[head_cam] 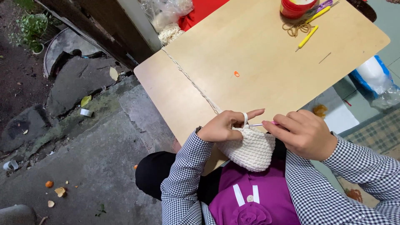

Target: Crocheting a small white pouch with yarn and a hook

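at the wooden table's [266, 62] edge, left hand [221, 127] pinches ribbed cream crochet pouch [251, 150]; right hand [306, 133] grips hook [260, 124].

**A home craft corner at the edge of a yard**

The setting looks like the outdoor fringe of a house, used for handwork. A light wooden table [258, 50] stands on rough concrete paving [96, 166], and to the far left lie bare soil, flat stones [79, 79] and a small green plant [31, 27]. Fallen leaves and bits of orange peel [49, 183] litter the ground. On the far end of the table sit yellow crochet hooks [308, 36], a red container [296, 8] and loose cord. To the right, a checked mat [381, 133] covers the floor.
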